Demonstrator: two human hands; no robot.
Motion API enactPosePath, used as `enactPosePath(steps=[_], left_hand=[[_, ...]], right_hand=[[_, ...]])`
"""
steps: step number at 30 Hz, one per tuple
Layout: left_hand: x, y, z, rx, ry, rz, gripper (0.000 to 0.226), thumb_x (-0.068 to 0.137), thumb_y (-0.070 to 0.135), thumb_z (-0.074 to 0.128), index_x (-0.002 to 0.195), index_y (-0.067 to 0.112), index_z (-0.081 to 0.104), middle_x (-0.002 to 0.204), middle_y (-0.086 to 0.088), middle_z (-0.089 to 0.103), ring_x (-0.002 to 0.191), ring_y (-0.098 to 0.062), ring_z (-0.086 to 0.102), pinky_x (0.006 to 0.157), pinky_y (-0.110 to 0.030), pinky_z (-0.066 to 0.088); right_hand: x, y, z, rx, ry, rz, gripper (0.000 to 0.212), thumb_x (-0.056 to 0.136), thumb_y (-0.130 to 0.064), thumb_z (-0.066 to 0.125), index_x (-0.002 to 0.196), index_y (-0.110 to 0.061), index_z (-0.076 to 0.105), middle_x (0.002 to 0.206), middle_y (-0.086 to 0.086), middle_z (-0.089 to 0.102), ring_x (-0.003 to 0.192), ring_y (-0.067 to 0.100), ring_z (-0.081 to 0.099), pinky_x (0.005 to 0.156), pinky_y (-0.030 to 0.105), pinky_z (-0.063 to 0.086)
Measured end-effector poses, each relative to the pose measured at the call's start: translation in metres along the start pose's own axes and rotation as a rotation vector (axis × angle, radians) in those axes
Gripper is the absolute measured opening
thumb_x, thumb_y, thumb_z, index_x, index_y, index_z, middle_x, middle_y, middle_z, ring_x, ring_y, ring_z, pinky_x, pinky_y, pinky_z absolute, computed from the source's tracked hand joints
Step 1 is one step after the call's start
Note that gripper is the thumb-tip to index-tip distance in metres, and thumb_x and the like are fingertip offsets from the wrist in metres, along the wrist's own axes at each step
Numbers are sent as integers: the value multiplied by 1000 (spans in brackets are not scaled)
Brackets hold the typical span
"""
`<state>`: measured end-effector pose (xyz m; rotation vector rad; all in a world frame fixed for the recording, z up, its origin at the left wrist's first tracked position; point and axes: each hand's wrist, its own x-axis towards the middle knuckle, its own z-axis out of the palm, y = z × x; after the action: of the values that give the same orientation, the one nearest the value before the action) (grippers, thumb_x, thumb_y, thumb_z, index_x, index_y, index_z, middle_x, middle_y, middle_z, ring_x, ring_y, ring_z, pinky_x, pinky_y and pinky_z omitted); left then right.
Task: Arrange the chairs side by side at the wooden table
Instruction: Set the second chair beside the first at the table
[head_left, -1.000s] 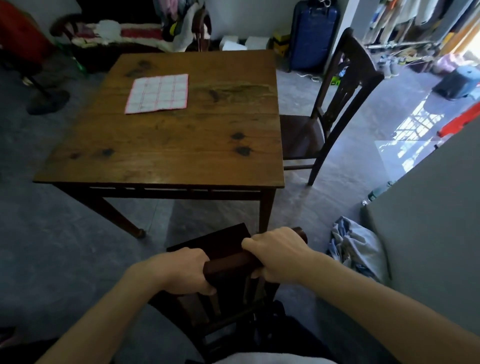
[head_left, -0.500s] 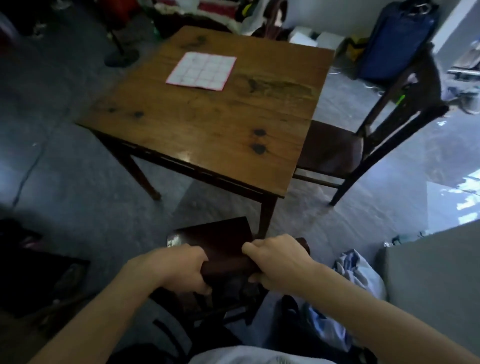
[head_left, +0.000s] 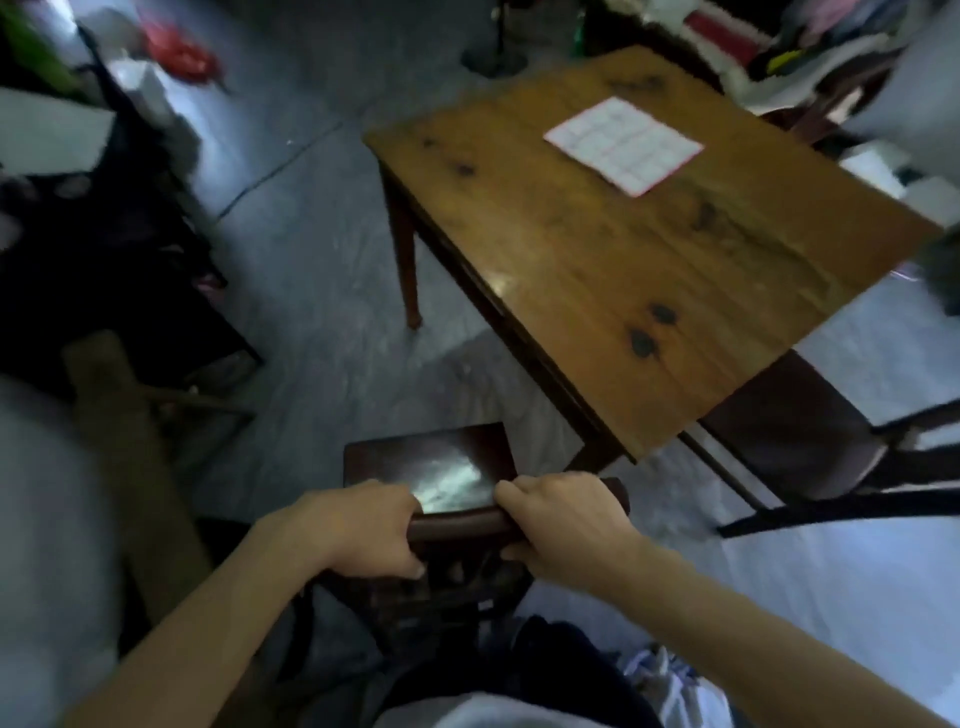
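Both hands are wrapped over the top rail of the dark chair (head_left: 441, 470) at my 6 o'clock: the left hand (head_left: 363, 527) clenches the rail's left end, the right hand (head_left: 563, 519) clamps its right end, fingers curled over the front edge. I see the chair's glossy seat just beyond my knuckles, its far edge pointing toward 12 o'clock, clear of the table's near corner at about 1 o'clock.

Open grey floor (head_left: 322, 291) runs from the seat's front up through 11 and 12 o'clock, and that is the widest free lane I can make out. At 9 o'clock a wooden plank (head_left: 132, 467) and dark clutter crowd the left side.

Up at 1 to 2 o'clock the wooden table (head_left: 649, 249) sits skewed, one corner aimed down at the chair, with a checked cloth (head_left: 623, 143) lying on its far half. At 3 o'clock a second chair (head_left: 810, 436) has its seat tucked partly under the table's right edge. Motion blur smears everything farther out.
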<state>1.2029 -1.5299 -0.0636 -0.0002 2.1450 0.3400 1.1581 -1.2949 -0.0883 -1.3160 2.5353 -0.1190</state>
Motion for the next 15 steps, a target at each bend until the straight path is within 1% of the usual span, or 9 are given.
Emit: enactPosePath(steps=[2, 4, 7, 10, 12, 15], left_hand=[[-2, 3, 10, -72, -1, -31, 37, 79, 57, 74, 97, 25, 68, 93, 3, 72, 87, -18, 71, 82, -43, 62], [-3, 9, 16, -120, 18, -59, 36, 81, 56, 74, 97, 25, 68, 94, 2, 71, 86, -18, 71, 79, -42, 60], [-8, 28, 20, -209, 28, -108, 37, 83, 54, 74, 97, 20, 69, 94, -1, 73, 86, -22, 72, 79, -43, 60], [-8, 56, 24, -254, 54, -156, 37, 84, 52, 75, 99, 18, 69, 96, -2, 73, 89, -24, 73, 79, -45, 61], [-9, 83, 26, -313, 64, -193, 32, 83, 48, 77, 94, 20, 69, 96, -3, 74, 88, -25, 74, 80, -47, 62], [-11, 122, 33, -371, 109, -264, 24, 81, 46, 79, 80, 27, 63, 91, 0, 73, 86, -24, 74, 80, -45, 62]], right_hand=[[2, 5, -2, 20, -5, -55, 35, 83, -46, 68, 101, -21, 50, 90, -1, 61, 73, 25, 62, 57, 37, 45], [3, 14, -4, -13, -11, -107, 36, 83, -47, 68, 101, -22, 50, 92, -2, 62, 76, 25, 63, 57, 35, 42], [4, 36, -10, -16, 2, -210, 38, 80, -48, 71, 98, -23, 50, 87, -2, 62, 71, 25, 63, 55, 32, 33], [-3, 60, -11, -39, 19, -318, 39, 79, -49, 72, 97, -23, 50, 83, -3, 62, 66, 24, 62, 52, 32, 31], [-10, 81, -13, -49, 18, -388, 39, 78, -48, 73, 96, -22, 51, 82, -2, 62, 66, 23, 62, 52, 31, 31], [-20, 107, -19, -61, 27, -492, 39, 77, -46, 75, 94, -22, 49, 81, -2, 63, 65, 24, 63, 51, 31, 32]])
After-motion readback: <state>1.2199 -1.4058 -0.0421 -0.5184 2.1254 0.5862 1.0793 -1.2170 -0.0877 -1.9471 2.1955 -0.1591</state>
